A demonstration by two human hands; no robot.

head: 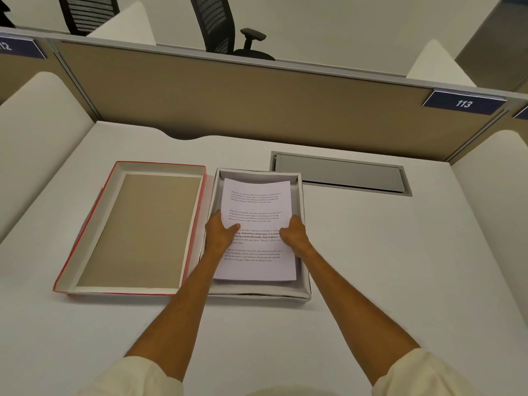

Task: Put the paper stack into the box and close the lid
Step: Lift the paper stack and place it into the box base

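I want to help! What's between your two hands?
The paper stack: the left hand and right hand grip its sides over the box, in the head view.

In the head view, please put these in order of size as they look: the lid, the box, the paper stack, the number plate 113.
1. lid
2. box, close behind the lid
3. paper stack
4. number plate 113, farther away, so shrunk

Office cubicle: partition (228,98), numbered plate (463,103), swivel chair (225,27).
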